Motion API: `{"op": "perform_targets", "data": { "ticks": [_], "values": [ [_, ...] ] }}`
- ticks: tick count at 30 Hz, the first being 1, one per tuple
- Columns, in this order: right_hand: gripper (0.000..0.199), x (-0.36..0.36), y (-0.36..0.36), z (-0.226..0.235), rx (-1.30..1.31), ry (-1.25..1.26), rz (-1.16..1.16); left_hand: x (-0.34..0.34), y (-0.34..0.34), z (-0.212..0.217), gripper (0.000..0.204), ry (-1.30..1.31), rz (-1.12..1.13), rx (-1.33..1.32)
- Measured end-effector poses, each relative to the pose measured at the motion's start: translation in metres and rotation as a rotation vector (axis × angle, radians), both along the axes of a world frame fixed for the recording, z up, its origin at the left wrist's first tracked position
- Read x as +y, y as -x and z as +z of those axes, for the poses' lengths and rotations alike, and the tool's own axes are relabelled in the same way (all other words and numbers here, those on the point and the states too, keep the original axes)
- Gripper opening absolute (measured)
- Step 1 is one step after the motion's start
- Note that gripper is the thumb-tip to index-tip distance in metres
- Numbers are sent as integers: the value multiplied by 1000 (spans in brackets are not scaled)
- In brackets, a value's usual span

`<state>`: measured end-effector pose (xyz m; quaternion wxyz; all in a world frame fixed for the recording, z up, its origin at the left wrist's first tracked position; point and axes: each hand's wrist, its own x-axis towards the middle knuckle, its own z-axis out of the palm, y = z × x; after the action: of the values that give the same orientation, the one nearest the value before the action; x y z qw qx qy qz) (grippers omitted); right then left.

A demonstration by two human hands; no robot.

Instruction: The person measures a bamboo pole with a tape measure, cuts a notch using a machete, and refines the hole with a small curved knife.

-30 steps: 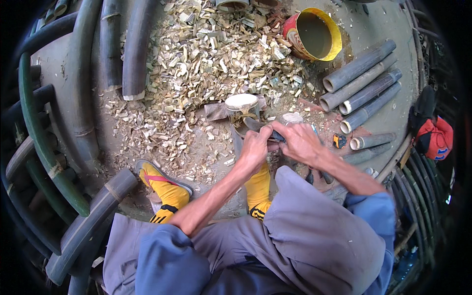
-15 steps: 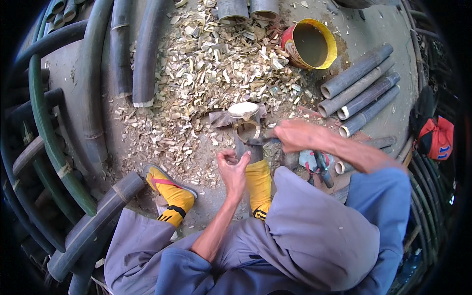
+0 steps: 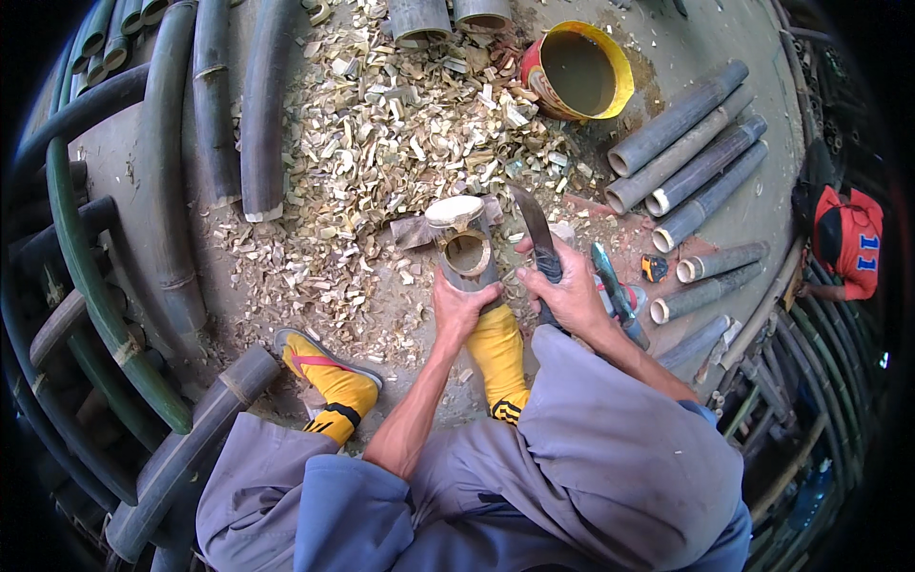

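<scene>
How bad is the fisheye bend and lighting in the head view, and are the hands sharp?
Head view: strong barrel bend, the bamboo poles at left curve with the black rim; even daylight, soft shadows, no glare; left hand on the short bamboo section and right hand holding the knife are sharp, no motion blur.

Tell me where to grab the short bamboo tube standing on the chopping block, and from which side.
Grip the bamboo tube around its lower wall from the near side, as the left hand does. It stands upright with its open end up, and the knife in the right hand sits beside its rim, so a low hold likely keeps fingers away from the blade.
</scene>
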<state>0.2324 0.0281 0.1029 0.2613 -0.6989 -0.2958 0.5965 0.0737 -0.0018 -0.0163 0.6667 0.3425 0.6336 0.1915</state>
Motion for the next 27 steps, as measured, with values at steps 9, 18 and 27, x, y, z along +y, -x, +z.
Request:
{"op": "perform_targets", "data": {
  "ticks": [9, 18, 27],
  "values": [
    [31, 23, 34, 8, 100, -349, -63, 34, 10, 106, 76, -324, -300, -98],
    [29, 23, 46, -2, -403, -853, 1556, -20, 78, 79, 43, -237, -488, 147],
    [16, 50, 101, -66, -111, -616, 1669, -19, 110, 56, 36, -164, -337, 547]
  ]
}}
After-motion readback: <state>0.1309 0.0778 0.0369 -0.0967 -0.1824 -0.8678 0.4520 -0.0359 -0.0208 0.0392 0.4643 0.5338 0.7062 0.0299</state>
